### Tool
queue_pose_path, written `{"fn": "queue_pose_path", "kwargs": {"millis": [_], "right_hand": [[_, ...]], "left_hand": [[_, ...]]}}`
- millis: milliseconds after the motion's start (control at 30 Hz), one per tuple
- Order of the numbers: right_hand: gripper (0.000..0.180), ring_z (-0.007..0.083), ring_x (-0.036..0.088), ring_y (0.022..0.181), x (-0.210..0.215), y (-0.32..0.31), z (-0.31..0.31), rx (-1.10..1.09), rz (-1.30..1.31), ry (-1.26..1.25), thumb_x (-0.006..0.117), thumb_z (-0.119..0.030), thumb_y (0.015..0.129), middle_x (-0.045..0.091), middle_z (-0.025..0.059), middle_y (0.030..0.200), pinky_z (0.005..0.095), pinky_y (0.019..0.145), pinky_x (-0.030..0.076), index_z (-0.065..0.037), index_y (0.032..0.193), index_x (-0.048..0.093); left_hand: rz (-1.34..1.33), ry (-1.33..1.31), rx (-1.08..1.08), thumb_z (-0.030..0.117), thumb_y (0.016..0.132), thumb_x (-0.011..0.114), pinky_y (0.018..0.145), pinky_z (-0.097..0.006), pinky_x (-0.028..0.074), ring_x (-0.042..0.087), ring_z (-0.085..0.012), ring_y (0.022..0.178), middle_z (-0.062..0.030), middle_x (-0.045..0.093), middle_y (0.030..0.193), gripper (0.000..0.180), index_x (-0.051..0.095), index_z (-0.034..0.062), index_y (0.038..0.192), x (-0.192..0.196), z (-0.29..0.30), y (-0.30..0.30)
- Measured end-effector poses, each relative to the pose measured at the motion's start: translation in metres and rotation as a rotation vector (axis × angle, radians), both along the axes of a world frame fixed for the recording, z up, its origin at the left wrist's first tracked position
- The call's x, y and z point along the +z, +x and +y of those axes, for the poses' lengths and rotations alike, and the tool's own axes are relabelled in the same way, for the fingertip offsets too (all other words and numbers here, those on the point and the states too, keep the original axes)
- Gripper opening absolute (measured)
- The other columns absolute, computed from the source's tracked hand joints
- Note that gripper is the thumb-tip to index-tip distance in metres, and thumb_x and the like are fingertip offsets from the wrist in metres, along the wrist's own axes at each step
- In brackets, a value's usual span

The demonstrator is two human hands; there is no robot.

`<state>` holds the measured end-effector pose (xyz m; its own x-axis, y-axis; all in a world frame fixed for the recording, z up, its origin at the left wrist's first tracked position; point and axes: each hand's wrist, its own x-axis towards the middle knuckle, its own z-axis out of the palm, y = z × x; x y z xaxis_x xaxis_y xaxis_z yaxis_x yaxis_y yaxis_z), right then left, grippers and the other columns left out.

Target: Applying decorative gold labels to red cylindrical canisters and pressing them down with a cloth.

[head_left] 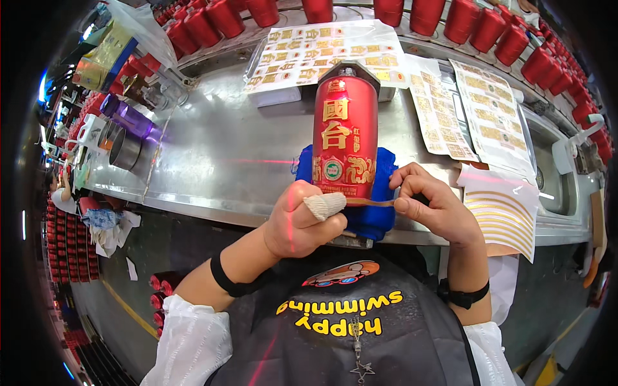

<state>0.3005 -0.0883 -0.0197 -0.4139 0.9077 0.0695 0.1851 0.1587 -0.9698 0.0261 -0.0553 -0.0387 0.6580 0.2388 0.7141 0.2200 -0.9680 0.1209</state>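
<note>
A red bottle (344,132) with gold lettering and ornament lies or leans on a folded blue cloth (385,174), its grey neck end pointing away from me. Across the bottle's near end stretches a thin gold strip (372,202). My left hand (302,222), closed, holds the strip's left end against the bottle; a whitish fabric cover wraps one finger. The strip's right end is pinched between thumb and forefinger of my right hand (434,202), just right of the bottle. My left fingertips are partly hidden behind the covered finger.
Beside my right hand, a sheet of curved gold strips (499,215) overhangs the metal bench (225,151). Gold label sheets (322,51) lie behind the bottle, with more label sheets (492,116) at right. Red bottles (225,18) line the back; a sink (560,164) is far right.
</note>
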Motion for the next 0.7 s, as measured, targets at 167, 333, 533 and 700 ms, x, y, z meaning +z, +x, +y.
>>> {"fn": "queue_pose_path", "kwargs": {"millis": [167,333,533,700], "right_hand": [[0.026,0.0148,0.047,0.092,0.009,0.004,-0.006,0.024,0.017,0.018,0.068,-0.023,0.091,0.051,0.0064,0.103,0.0267,0.081,0.039,-0.005,0.079,0.054],[0.026,0.014,0.047,0.093,0.011,0.008,-0.008,0.009,0.024,0.021,0.068,-0.023,0.091,0.05,0.0066,0.103,0.027,0.082,0.04,-0.004,0.079,0.055],[0.025,0.0141,0.047,0.092,0.003,0.006,-0.006,-0.011,-0.001,-0.06,0.068,-0.021,0.091,0.051,0.0067,0.103,0.0269,0.082,0.04,-0.004,0.078,0.054],[0.025,0.0152,0.048,0.091,0.004,0.005,-0.007,-0.036,0.034,-0.053,0.068,-0.02,0.091,0.051,0.0064,0.102,0.0269,0.082,0.04,-0.004,0.077,0.054]], "left_hand": [[0.04,0.089,-0.061,0.003,0.056,0.074,0.061,-0.032,0.046,0.054,-0.0196,0.08,-0.0029,0.061,0.103,0.029,0.066,0.0107,0.082,0.013,0.006,0.006],[-0.043,-0.117,-0.044,0.003,0.056,0.073,0.061,-0.031,0.046,0.055,-0.0191,0.078,-0.0032,0.062,0.098,0.033,0.066,0.011,0.088,0.002,0.003,0.001],[0.027,-0.041,-0.056,0.002,0.052,0.073,0.058,-0.035,0.04,0.054,-0.0225,0.074,-0.0059,0.06,0.1,0.025,0.064,0.0099,0.075,0.013,0.001,0.005],[0.015,0.107,-0.099,0.003,0.055,0.071,0.059,-0.034,0.04,0.053,-0.022,0.078,-0.0049,0.06,0.101,0.02,0.063,0.0102,0.072,0.011,0.008,0.009]]}}
